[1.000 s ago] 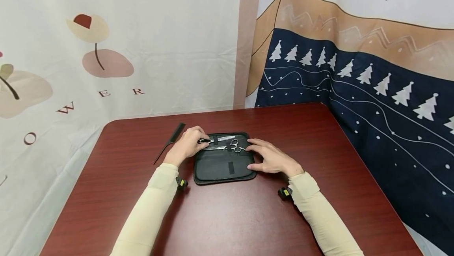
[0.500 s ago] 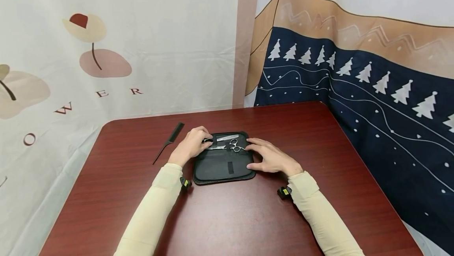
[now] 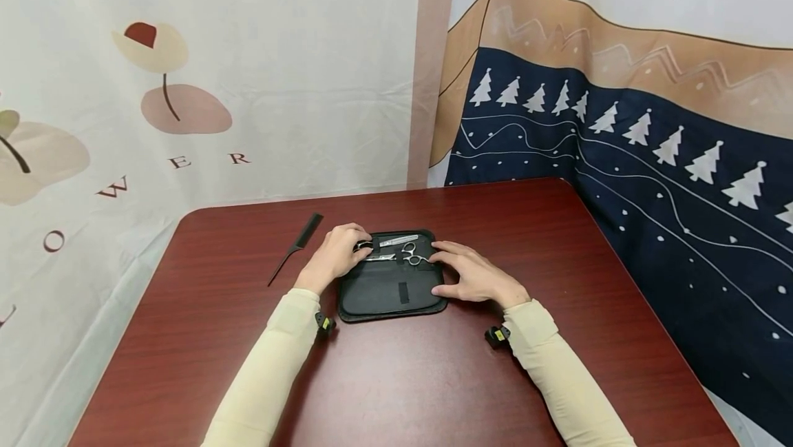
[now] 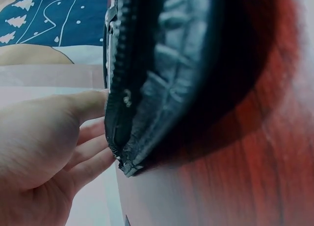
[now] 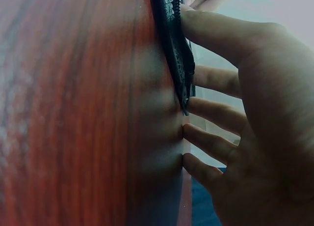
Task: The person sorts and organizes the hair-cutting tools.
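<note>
A black zippered case (image 3: 372, 295) lies open-faced on the table, holding two pairs of silver scissors. The upper scissors (image 3: 398, 241) point right under an elastic loop; their handles lie between the thumb and fingers of my left hand (image 3: 334, 254), which pinches them. Pointing the other way, the lower scissors (image 3: 411, 255) have their finger rings near the case's right side. My right hand (image 3: 473, 275) rests at that right edge, fingers and thumb spread, some fingertips on the table in the right wrist view. The left wrist view shows the case's zipper edge (image 4: 117, 88) beside my left hand.
A black rat-tail comb (image 3: 300, 244) lies on the table left of the case. The reddish-brown table (image 3: 409, 378) reaches back to a pale printed curtain (image 3: 322, 89) and a navy tree-patterned one (image 3: 650, 178) on the right.
Since a second ago my left hand has slid slightly right with the upper scissors, moving them further through their loop. Over the last half second little differs; my right hand stays in place.
</note>
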`<action>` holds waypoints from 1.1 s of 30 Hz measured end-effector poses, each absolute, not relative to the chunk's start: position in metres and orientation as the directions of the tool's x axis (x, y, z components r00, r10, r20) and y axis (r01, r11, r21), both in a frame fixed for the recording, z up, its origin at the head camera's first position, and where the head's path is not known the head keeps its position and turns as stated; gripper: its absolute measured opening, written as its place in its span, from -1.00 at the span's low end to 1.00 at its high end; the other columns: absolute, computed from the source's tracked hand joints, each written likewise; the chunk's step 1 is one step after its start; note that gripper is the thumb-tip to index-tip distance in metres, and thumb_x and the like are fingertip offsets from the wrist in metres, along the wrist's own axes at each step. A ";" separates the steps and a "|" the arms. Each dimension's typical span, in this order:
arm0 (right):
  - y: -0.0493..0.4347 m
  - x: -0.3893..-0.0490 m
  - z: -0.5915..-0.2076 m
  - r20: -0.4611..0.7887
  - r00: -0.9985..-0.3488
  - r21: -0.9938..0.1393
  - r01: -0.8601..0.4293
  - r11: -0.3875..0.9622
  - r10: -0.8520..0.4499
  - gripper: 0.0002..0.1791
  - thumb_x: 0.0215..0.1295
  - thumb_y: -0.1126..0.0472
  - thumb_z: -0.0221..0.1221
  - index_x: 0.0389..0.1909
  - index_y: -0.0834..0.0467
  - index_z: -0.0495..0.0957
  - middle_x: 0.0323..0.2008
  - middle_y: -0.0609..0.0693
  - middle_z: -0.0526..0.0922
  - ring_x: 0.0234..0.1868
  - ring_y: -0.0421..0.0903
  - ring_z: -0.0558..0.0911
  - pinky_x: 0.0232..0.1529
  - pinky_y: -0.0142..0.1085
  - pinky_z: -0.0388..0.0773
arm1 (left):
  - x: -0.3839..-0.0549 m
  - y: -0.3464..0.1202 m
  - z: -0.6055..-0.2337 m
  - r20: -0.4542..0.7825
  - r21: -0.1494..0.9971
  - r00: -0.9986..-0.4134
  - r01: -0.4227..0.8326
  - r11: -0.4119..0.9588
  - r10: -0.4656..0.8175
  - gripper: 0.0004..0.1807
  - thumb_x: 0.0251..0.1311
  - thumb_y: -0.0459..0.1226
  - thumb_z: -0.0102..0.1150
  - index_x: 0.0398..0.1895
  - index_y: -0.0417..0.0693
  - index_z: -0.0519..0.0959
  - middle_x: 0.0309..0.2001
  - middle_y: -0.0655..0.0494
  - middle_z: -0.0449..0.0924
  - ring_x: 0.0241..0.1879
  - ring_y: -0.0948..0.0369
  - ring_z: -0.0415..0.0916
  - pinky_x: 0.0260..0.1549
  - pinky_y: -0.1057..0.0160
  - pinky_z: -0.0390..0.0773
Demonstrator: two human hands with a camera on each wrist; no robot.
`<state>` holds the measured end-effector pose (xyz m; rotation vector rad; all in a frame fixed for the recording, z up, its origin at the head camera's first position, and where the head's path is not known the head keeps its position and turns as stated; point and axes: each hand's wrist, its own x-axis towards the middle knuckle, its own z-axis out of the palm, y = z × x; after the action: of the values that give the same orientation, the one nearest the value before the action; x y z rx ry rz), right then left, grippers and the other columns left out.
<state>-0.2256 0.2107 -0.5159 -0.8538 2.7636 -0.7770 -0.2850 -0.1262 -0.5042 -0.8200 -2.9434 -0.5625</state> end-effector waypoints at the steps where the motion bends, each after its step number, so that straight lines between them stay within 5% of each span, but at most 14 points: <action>1: 0.210 -0.226 -0.516 0.011 -0.828 -0.519 -0.483 0.705 -0.560 -0.33 0.43 -0.08 0.51 0.46 0.09 0.64 0.73 0.16 0.38 0.76 0.26 0.35 0.73 0.29 0.34 | -0.292 -0.131 -0.515 0.150 0.344 -0.851 0.523 0.780 0.504 -0.69 0.55 -0.23 0.44 0.20 -0.20 0.82 0.28 -0.19 0.79 0.28 -0.13 0.78 0.29 -0.16 0.79; 11: 0.210 -0.225 -0.515 0.000 -0.833 -0.519 -0.473 0.712 -0.553 -0.32 0.43 -0.07 0.50 0.48 0.10 0.63 0.74 0.15 0.37 0.77 0.25 0.34 0.74 0.29 0.33 | -0.289 -0.135 -0.512 0.173 0.347 -0.840 0.541 0.766 0.514 -0.69 0.52 -0.23 0.47 0.18 -0.20 0.82 0.23 -0.19 0.84 0.25 -0.16 0.80 0.26 -0.22 0.79; 16: 0.209 -0.225 -0.515 0.001 -0.832 -0.520 -0.475 0.710 -0.555 -0.32 0.43 -0.07 0.50 0.48 0.11 0.64 0.73 0.16 0.38 0.77 0.24 0.33 0.75 0.28 0.32 | -0.326 -0.152 -0.568 0.186 0.375 -0.836 0.546 0.749 0.516 -0.62 0.47 -0.09 0.53 0.22 -0.04 0.82 0.27 -0.06 0.83 0.30 -0.08 0.79 0.30 -0.18 0.78; 23: 0.210 -0.225 -0.515 -0.006 -0.834 -0.529 -0.466 0.709 -0.552 -0.31 0.43 -0.07 0.50 0.49 0.10 0.63 0.74 0.15 0.37 0.78 0.25 0.32 0.75 0.30 0.31 | -0.315 -0.150 -0.554 0.170 0.397 -0.835 0.544 0.739 0.523 -0.59 0.47 -0.12 0.53 0.27 -0.10 0.80 0.32 -0.11 0.81 0.35 -0.13 0.75 0.34 -0.21 0.74; 33: 0.210 -0.225 -0.515 -0.009 -0.836 -0.532 -0.461 0.711 -0.549 -0.30 0.42 -0.08 0.51 0.49 0.10 0.63 0.74 0.14 0.38 0.78 0.24 0.33 0.75 0.30 0.31 | -0.342 -0.165 -0.595 0.180 0.308 -0.819 0.574 0.759 0.545 -0.52 0.49 -0.04 0.51 0.35 -0.01 0.77 0.40 -0.05 0.76 0.39 -0.07 0.74 0.31 -0.14 0.79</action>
<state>-0.2253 0.2104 -0.5149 -0.8183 2.7495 -0.7874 -0.3419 -0.1647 -0.5954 -0.9150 -2.8712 -0.5429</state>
